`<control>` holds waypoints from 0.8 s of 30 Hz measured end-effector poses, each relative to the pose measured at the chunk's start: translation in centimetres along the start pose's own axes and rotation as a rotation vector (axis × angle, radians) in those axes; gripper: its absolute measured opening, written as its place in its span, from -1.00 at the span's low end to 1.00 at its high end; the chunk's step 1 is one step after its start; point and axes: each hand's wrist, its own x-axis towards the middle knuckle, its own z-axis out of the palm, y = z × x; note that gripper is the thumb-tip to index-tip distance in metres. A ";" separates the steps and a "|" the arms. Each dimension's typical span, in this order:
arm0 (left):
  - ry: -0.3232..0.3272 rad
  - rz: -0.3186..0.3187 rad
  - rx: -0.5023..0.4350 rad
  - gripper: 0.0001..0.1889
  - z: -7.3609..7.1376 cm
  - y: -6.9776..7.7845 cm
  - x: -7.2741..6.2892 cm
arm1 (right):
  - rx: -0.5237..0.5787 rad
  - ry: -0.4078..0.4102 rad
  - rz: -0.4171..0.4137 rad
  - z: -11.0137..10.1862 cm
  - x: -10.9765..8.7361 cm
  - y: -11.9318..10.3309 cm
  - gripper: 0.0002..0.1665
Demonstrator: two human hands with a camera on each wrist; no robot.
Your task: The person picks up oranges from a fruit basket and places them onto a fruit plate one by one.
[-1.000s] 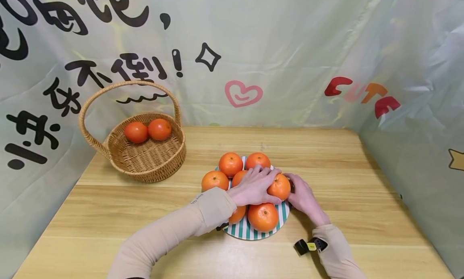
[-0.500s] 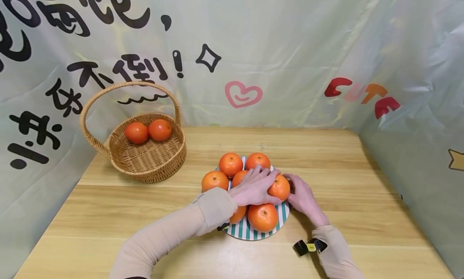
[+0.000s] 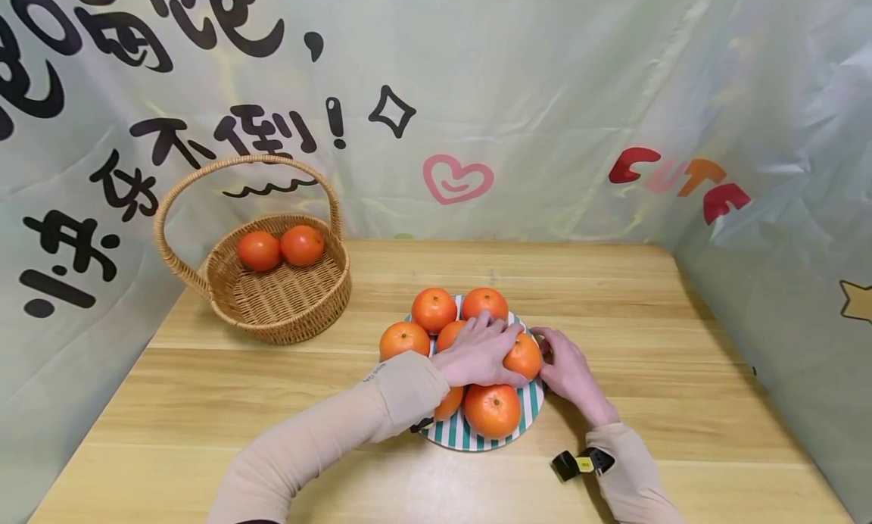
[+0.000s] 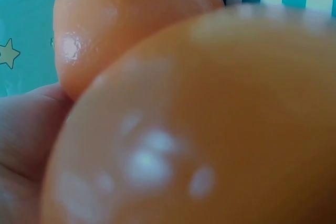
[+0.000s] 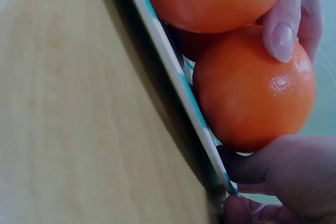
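A round plate (image 3: pixel 470 438) with green and white stripes bears several mandarins. My left hand (image 3: pixel 477 352) reaches across it and grips the rightmost mandarin (image 3: pixel 523 357), thumb on the near side and fingers on the far side. Its thumb (image 5: pixel 283 38) shows on this fruit in the right wrist view. My right hand (image 3: pixel 568 369) is at the plate's right edge; the rim passes between its thumb and fingers, close below the gripped mandarin. Another mandarin (image 3: pixel 492 412) sits at the front, and part of the group is hidden under the left arm. A blurred mandarin (image 4: pixel 199 119) fills the left wrist view.
At the back left stands a wicker basket (image 3: pixel 286 327) with a tall handle, holding two red, tomato-like fruits (image 3: pixel 259 251). The wooden table (image 3: pixel 647 304) is bordered by printed cloth walls (image 3: pixel 545 92) at the back and sides.
The gripped mandarin has shifted slightly left and toward the front, away from my right hand's fingers. The front mandarin has moved slightly too. Both hands stay nearly in place.
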 end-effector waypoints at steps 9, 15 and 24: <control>-0.001 -0.006 0.000 -0.16 -0.1 0.1 0.1 | -0.003 0.003 -0.009 0.0 0.0 0.2 -0.29; 0.012 0.013 0.001 -0.19 -0.2 0.1 -0.1 | -0.005 -0.001 -0.006 0.1 0.0 0.2 -0.32; 0.014 0.026 0.009 -0.21 -0.3 0.2 -0.3 | 0.002 -0.022 0.005 0.0 0.0 0.1 -0.34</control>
